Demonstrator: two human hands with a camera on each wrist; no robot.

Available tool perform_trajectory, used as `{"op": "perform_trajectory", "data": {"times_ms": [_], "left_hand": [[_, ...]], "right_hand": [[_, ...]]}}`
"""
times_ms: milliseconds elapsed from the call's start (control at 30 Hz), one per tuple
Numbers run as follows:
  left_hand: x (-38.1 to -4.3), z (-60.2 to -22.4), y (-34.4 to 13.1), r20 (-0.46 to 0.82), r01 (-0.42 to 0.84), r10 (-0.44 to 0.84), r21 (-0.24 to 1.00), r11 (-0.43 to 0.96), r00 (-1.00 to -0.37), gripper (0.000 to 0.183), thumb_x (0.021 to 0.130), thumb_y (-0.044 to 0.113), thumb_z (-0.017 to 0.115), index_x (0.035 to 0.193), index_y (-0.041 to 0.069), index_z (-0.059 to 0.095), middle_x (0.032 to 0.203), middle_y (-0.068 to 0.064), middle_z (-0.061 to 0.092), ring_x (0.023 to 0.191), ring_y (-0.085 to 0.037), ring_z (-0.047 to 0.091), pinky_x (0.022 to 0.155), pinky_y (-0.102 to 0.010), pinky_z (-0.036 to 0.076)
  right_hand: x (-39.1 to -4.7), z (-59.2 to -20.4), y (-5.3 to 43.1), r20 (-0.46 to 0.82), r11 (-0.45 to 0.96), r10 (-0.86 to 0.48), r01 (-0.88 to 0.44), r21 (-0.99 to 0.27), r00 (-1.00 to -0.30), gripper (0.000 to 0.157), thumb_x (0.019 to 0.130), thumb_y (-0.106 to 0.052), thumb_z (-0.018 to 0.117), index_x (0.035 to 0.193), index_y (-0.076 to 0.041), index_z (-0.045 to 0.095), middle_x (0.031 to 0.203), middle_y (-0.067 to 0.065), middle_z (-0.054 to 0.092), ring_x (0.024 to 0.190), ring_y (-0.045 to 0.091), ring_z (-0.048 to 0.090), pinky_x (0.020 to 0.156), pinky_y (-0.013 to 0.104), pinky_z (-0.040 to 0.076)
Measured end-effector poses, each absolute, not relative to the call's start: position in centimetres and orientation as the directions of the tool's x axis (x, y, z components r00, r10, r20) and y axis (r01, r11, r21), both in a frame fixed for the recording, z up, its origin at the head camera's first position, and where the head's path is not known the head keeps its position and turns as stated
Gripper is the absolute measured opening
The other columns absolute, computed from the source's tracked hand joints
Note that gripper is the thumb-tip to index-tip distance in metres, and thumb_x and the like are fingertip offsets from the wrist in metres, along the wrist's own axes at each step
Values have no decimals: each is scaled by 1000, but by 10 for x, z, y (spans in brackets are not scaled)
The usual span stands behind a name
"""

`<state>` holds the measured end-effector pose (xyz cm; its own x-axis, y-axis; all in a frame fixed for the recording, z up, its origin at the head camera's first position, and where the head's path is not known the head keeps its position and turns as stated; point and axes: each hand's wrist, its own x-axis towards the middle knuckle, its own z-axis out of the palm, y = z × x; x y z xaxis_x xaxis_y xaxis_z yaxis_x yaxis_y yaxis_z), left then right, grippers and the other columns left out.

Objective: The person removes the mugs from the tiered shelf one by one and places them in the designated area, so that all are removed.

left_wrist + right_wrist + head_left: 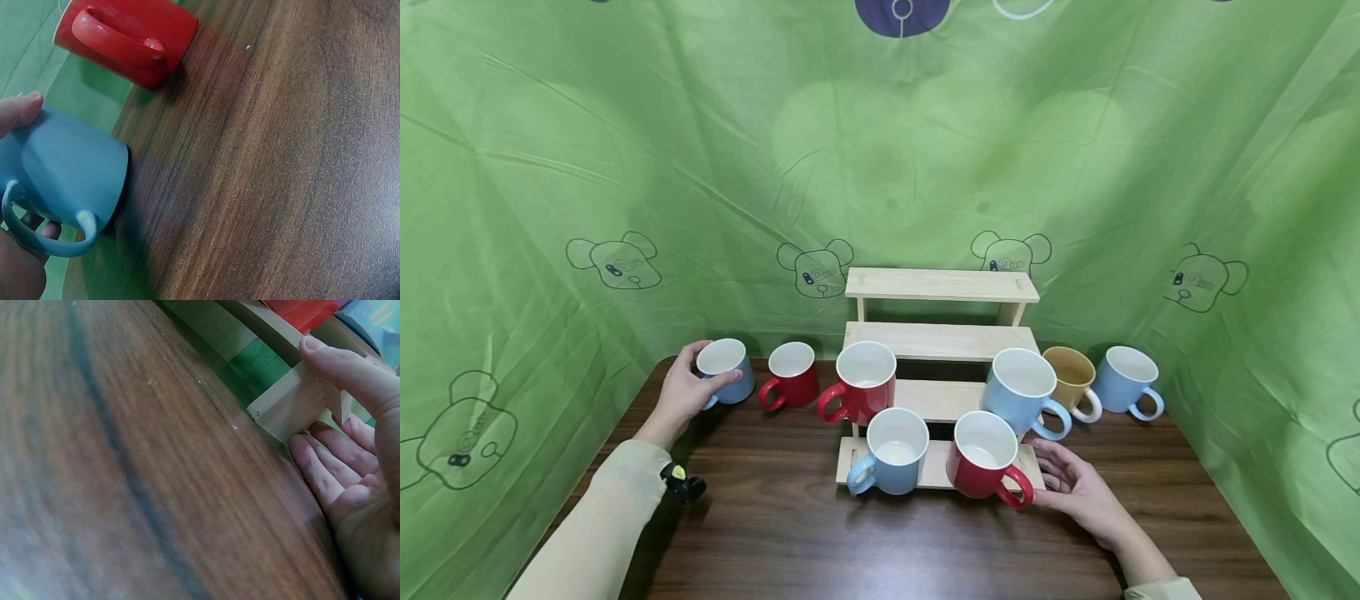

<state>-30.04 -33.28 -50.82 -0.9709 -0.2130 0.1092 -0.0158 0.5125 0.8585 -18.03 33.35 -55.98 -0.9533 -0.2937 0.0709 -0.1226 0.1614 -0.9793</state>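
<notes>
At the far left of the table, my left hand (pixel 691 390) grips a light blue mug (pixel 726 372), thumb on one side and fingers round the other. The left wrist view shows this blue mug (pixel 69 169) upright with its handle beside the palm. A red mug (pixel 792 375) stands just right of it. My right hand (pixel 1081 490) holds the right end of the bottom step of a stepped wooden rack (pixel 936 340). In the right wrist view, its thumb (pixel 340 365) lies along the step's end (pixel 294 406), with the fingers curled on the other side.
On the rack's bottom step stand a blue mug (pixel 897 454) and a red mug (pixel 983 454). The step above bears a red mug (pixel 867 383) and a blue mug (pixel 1018 387). Right of the rack are a yellow mug (pixel 1067 375) and a blue mug (pixel 1123 379). Green cloth (pixel 925 167) hangs behind.
</notes>
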Motion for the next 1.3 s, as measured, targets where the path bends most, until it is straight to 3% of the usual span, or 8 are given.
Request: {"op": "perform_trajectory", "data": {"times_ms": [267,833,1133,1300], "left_hand": [[-303,-509,-337,85,-20,-190,870,492,-978,99,90,39,93,164,3,36,157,-27,49,140,-45,51,112,-58,44],[-301,-501,-337,68,-9,-129,855,519,-989,98,93,31,91,164,-2,33,155,-32,49,140,-49,50,114,-61,43],[-302,-486,-338,97,9,-107,780,626,-990,105,93,45,87,167,-2,30,162,-32,44,140,-51,50,109,-63,46],[-303,-466,-332,160,64,-92,763,644,-983,102,95,48,84,168,0,30,166,-31,40,149,-53,41,115,-69,40]], "right_hand": [[-180,-560,333,83,141,-302,-131,-981,-950,75,93,7,80,155,15,40,141,-12,65,126,0,64,101,20,56],[-180,-562,334,114,127,-318,-162,-979,-941,75,93,9,79,156,15,39,143,-13,64,128,0,64,102,20,55],[-180,-563,334,97,145,-306,-147,-979,-947,75,93,7,80,156,15,40,143,-11,64,127,-1,64,102,20,55],[-180,-561,335,81,163,-297,-134,-977,-951,75,93,6,81,156,13,41,145,-3,63,127,-1,64,101,20,55]]}}
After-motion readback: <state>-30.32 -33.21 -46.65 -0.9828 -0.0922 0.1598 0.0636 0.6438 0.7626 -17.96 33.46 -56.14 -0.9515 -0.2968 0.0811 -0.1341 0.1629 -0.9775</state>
